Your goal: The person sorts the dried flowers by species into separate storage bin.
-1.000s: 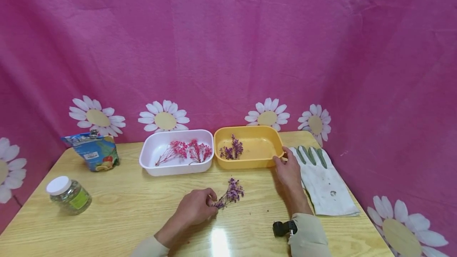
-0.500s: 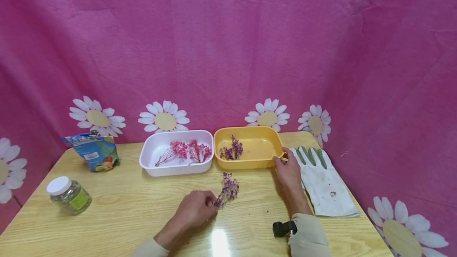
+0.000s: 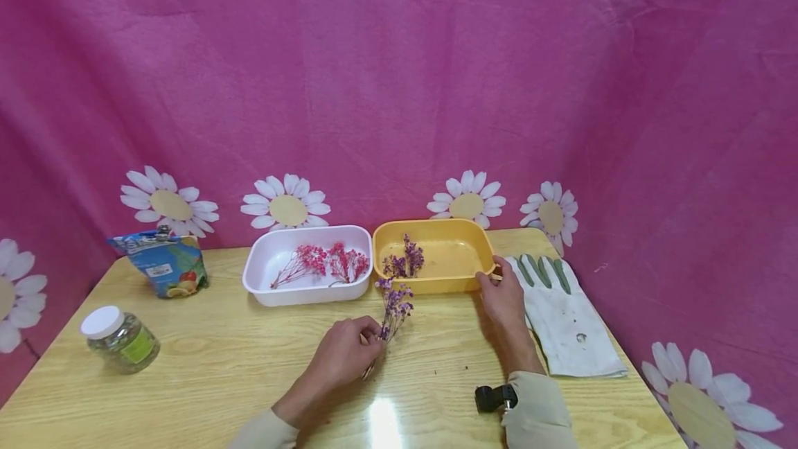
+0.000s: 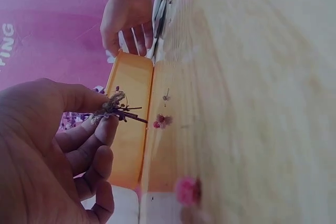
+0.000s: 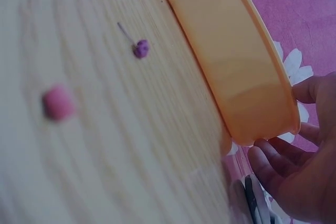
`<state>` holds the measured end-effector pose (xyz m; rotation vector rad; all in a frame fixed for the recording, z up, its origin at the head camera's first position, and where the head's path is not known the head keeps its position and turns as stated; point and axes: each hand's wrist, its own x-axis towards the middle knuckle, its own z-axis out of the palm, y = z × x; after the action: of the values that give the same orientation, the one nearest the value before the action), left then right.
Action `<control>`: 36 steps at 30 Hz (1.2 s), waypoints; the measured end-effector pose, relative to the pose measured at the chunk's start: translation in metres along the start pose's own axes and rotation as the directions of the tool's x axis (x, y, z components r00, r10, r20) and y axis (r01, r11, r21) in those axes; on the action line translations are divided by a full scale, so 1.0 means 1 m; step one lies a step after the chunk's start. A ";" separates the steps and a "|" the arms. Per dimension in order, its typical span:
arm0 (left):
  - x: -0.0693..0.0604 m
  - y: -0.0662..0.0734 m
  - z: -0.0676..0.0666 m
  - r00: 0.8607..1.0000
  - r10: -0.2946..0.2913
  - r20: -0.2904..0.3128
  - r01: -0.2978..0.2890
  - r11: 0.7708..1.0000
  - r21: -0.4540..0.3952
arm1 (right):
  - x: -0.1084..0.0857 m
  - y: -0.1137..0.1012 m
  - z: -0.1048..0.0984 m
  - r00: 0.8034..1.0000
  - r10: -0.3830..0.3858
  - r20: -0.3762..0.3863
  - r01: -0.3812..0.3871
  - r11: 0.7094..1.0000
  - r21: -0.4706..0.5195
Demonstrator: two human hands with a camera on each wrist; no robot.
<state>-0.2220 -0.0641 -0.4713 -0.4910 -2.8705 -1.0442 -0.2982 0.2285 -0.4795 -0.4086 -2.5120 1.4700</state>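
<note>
My left hand (image 3: 348, 352) pinches a sprig of dried purple flowers (image 3: 395, 303) by its stems, thumb against fingertips. The blossoms point up and away, just in front of the yellow plastic tray (image 3: 436, 286). In the left wrist view, the tied stem ends (image 4: 123, 109) stick out past the fingertips. At the tray's right front corner, my right hand (image 3: 503, 302) holds the rim between thumb and fingers. Another purple sprig (image 3: 405, 262) lies inside the tray's left part. Beside it, a pale lilac tray (image 3: 308, 296) contains pink dried flower sprigs (image 3: 312, 260).
A white glove with green-marked fingers (image 3: 561, 317) lies at the right table edge. To the left stand a lidded jar (image 3: 125, 341) and a blue pouch (image 3: 165, 265). Small fallen blossoms (image 5: 140, 49) dot the wooden table (image 3: 218, 393). A magenta curtain (image 3: 374, 89) hangs behind.
The purple sprig has turned from pointing right to pointing upward, and its blossoms now reach close to the yellow tray. My left hand has shifted slightly forward; the right hand stays put.
</note>
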 end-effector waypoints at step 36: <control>0.043 0.015 -0.009 0.982 -0.033 -0.184 -0.004 0.981 -0.195 | 0.000 0.000 0.000 1.000 0.022 0.003 -0.022 1.000 0.004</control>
<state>-0.2583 -0.0468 -0.4489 -0.3601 -2.6275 -1.3060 -0.2980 0.2287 -0.4792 -0.4355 -2.5144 1.4837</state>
